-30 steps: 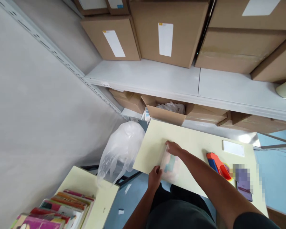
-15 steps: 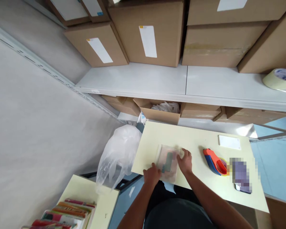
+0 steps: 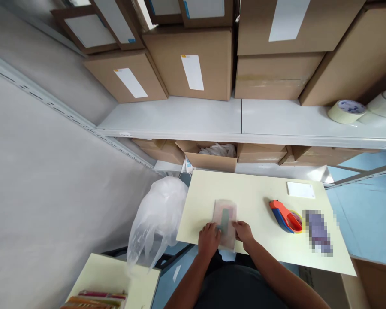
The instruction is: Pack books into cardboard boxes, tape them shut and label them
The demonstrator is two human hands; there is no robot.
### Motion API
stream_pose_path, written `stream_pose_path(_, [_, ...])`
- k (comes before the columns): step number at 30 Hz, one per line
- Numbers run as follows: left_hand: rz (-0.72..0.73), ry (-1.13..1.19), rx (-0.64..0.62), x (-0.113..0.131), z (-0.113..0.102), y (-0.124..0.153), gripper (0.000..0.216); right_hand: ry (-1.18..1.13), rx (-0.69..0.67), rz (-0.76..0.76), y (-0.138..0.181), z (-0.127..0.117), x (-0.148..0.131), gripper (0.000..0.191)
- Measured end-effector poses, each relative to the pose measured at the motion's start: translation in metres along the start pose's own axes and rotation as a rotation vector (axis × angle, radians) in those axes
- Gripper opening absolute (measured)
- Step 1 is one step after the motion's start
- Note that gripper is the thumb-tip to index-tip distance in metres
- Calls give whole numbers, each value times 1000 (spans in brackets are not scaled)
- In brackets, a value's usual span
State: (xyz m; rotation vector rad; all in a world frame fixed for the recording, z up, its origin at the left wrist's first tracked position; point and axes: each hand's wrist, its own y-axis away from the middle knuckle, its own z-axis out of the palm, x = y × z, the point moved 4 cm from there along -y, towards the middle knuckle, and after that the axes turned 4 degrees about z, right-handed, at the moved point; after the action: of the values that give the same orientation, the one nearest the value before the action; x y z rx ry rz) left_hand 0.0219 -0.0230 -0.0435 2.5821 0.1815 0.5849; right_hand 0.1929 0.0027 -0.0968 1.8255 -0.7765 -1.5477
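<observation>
A thin, book-like item in a cloudy plastic wrapper (image 3: 227, 210) lies flat near the front edge of the cream table, with pink and green showing through. My left hand (image 3: 208, 240) grips its lower left side, fingertips over the film. On the opposite side, my right hand (image 3: 244, 233) holds the right edge with thumb and fingers closed. The underside of the item is hidden.
On the cream table (image 3: 254, 189) are an orange and blue tape dispenser (image 3: 284, 216), a white card-like object (image 3: 300, 189) and a pixelated item (image 3: 318, 231). A plastic bag (image 3: 161, 201) hangs at left, above books (image 3: 96, 300). Boxes (image 3: 193, 64) fill the shelves behind.
My left hand has slid onto the wrapper's lower left side. My right hand has come down from the upper right corner to the right edge. The wrapper looks narrower. The view has shifted slightly.
</observation>
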Motion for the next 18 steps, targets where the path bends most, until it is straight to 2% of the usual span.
stream_pose_path(3, [-35, 253, 5, -16, -5, -3, 39, -42, -3, -57, 18, 18, -13, 43])
stream_pose_path(6, [-106, 661, -125, -42, -12, -9, 69, -60, -107, -216, 36, 47, -27, 40])
stream_pose_path(8, [-156, 857, -219, -60, -17, -14, 87, 16, -199, -316, 43, 67, -32, 39])
stream_pose_path(10, [-185, 809, -201, -79, -26, -21, 88, 151, -214, -353, 43, 81, -30, 43])
stream_pose_path(13, [-198, 512, -26, -105, -43, -32, 62, 272, -117, -291, 35, 90, -17, 45])
stream_pose_path(15, [-223, 406, 59, -120, -51, -36, 49, 279, -60, -214, 29, 92, -7, 47])
stream_pose_path(18, [-246, 344, 95, -134, -54, -37, 41, 248, -23, -145, 23, 95, 2, 49])
